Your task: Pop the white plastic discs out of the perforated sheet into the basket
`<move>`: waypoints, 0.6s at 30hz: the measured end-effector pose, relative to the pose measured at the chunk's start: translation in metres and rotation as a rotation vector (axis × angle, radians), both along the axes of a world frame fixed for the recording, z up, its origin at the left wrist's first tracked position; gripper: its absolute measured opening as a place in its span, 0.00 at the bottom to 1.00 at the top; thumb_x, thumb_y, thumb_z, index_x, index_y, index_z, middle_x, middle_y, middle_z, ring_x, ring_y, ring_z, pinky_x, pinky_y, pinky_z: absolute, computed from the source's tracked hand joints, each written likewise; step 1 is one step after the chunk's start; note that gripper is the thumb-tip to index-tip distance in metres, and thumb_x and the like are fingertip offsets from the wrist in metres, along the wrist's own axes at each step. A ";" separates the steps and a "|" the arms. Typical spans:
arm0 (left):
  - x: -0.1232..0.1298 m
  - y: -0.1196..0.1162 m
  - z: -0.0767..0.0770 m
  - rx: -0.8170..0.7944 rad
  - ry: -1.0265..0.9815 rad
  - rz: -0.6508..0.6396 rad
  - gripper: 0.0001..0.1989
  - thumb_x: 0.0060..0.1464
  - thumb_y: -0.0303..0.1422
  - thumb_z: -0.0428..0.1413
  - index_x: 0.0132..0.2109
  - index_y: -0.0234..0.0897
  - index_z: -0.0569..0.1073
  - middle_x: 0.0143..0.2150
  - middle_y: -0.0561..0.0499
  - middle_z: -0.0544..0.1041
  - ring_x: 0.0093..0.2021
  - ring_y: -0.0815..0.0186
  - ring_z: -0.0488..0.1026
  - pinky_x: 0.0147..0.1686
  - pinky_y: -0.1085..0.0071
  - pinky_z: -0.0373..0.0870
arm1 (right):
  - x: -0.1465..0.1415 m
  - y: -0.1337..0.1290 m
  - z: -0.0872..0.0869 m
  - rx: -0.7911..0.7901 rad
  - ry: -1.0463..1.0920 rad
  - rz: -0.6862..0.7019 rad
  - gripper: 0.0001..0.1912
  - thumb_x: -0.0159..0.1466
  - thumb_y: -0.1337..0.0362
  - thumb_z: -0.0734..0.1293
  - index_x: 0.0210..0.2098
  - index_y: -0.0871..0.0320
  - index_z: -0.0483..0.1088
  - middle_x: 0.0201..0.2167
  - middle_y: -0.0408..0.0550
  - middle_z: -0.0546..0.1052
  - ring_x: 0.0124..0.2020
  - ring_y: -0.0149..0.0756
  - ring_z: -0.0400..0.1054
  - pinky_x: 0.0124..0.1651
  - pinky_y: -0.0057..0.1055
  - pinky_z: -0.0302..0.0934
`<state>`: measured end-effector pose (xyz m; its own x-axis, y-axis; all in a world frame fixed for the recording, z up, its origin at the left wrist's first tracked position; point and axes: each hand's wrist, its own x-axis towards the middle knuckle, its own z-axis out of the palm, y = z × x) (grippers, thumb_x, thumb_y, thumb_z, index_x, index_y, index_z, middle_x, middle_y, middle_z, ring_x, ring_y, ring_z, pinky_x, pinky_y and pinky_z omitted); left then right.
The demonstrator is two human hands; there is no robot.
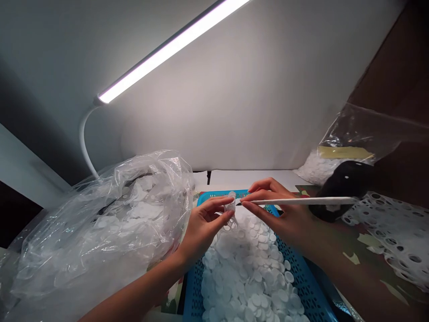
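My left hand [203,223] pinches a small translucent plastic piece [231,203] between thumb and fingers, with thin ring-like parts hanging below it. My right hand [278,208] is closed on a slim white pen-like tool [311,201]. Its dark, narrow tip points left and is close to the plastic piece; whether they touch I cannot tell. Both hands are over the far end of a blue plastic basket [193,295]. A heap of small round white discs [254,273] fills the basket.
A large clear bag [110,241] of whitish pieces bulges on the left. At the right are a black object [345,185], a perforated white plastic sheet [402,241] and another clear bag [355,129]. A lit lamp [174,49] hangs above, before a pale wall.
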<state>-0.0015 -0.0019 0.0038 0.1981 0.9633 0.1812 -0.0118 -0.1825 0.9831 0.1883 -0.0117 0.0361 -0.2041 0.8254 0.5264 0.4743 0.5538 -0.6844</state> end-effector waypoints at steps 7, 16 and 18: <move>0.001 -0.002 0.000 0.013 -0.011 -0.023 0.13 0.52 0.33 0.62 0.46 0.40 0.78 0.49 0.46 0.76 0.36 0.67 0.73 0.36 0.70 0.74 | -0.001 0.005 -0.012 0.034 -0.017 0.054 0.06 0.65 0.60 0.65 0.37 0.48 0.76 0.39 0.46 0.67 0.38 0.35 0.66 0.40 0.32 0.63; 0.002 0.000 -0.002 0.050 -0.027 -0.067 0.12 0.53 0.31 0.61 0.46 0.40 0.78 0.50 0.47 0.75 0.40 0.66 0.73 0.38 0.72 0.73 | -0.001 0.003 -0.007 -0.004 0.021 0.059 0.05 0.64 0.61 0.66 0.34 0.50 0.75 0.36 0.44 0.68 0.38 0.33 0.66 0.40 0.30 0.60; 0.002 -0.001 -0.002 0.064 -0.027 -0.082 0.12 0.54 0.31 0.60 0.46 0.40 0.78 0.51 0.46 0.75 0.40 0.66 0.73 0.38 0.71 0.73 | -0.001 0.002 -0.007 -0.013 0.030 0.053 0.05 0.64 0.61 0.66 0.34 0.50 0.75 0.36 0.43 0.68 0.38 0.33 0.66 0.41 0.30 0.60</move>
<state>0.0007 -0.0026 0.0014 0.2701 0.9303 0.2481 -0.0558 -0.2421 0.9686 0.1870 -0.0092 0.0294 -0.2318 0.8204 0.5227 0.4235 0.5689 -0.7050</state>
